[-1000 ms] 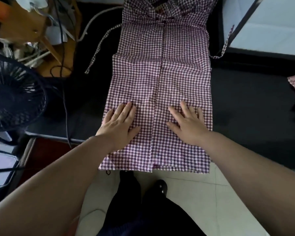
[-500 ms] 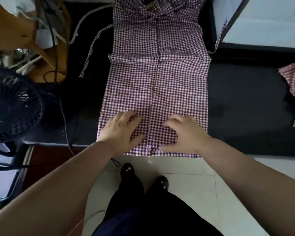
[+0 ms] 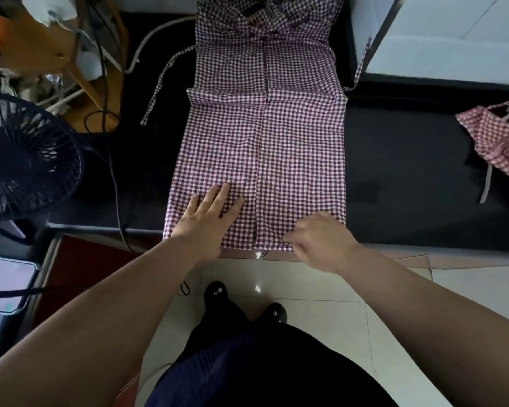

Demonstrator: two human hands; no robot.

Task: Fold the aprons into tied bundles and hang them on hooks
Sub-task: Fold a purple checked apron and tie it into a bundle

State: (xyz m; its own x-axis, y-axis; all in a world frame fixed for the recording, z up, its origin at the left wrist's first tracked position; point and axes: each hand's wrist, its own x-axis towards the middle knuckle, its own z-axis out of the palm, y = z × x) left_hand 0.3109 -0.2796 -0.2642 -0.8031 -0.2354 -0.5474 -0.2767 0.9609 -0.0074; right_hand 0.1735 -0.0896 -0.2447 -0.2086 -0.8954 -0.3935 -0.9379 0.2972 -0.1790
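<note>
We looked down from head height at a checked apron (image 3: 276, 142) lying lengthwise on a dark surface (image 3: 409, 177), its two long sides folded in to meet along a middle line. A second earlier its near end had hung over the surface's front edge toward the tiled floor (image 3: 306, 283), with both hands lying flat on the cloth. In this moment that overhang was gone: the apron's near edge sat just at the front edge of the surface, so we judged the hem had been drawn up or turned in, and the first fold or roll toward a bundle was starting. The left hand (image 3: 206, 218) lay open and flat on the near left half of the apron, fingers straight and slightly spread, pressing the cloth down. The right hand (image 3: 321, 239) had changed from flat to curled; its fingers bent over the near right edge of the apron and seemed to pinch the hem there, though the fingertips were partly hidden. The left tie (image 3: 159, 83) trailed off onto the dark surface and the right tie (image 3: 362, 63) ran up at the far right, both loose, so tying was not yet done. Another checked apron (image 3: 500, 142) lay crumpled at the far right, well apart. A black fan (image 3: 27, 157) stood at the left. We saw no hooks.
</note>
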